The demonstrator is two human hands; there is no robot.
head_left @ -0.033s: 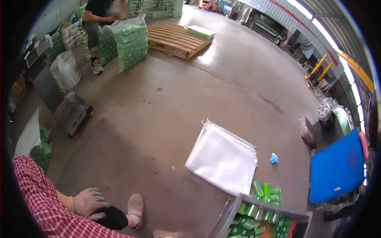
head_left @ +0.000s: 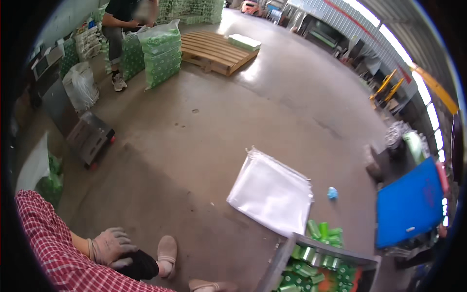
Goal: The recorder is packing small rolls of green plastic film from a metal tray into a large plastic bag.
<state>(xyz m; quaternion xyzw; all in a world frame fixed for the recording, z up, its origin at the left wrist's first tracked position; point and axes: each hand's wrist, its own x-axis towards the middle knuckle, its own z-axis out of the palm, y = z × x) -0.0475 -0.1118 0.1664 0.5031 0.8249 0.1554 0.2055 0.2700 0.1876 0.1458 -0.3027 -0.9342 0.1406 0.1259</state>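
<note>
My left hand (head_left: 113, 246), in a pale grey knitted glove, lies palm down over my knee (head_left: 138, 265) in dark cloth. Its fingers are stretched out and nothing shows in them. A red checked sleeve covers most of that arm. My right hand is out of the picture. At the lower right is a grey crate (head_left: 335, 248) with green cylindrical rolls (head_left: 304, 270) in it and some at its far side. Just beyond it, a stack of white woven sacks (head_left: 272, 192) lies flat on the floor.
A dark platform trolley (head_left: 90, 138) and a white sack (head_left: 80, 87) stand left. Beyond, a person (head_left: 121, 24) stands by green packed bags (head_left: 162, 56) and a wooden pallet (head_left: 214, 51). A blue panel (head_left: 411, 204) is at right, with a crumpled blue scrap (head_left: 332, 193) nearer the sacks.
The view has turned very slightly, so the things at the right sit a little further left. My left hand stays on the knee.
</note>
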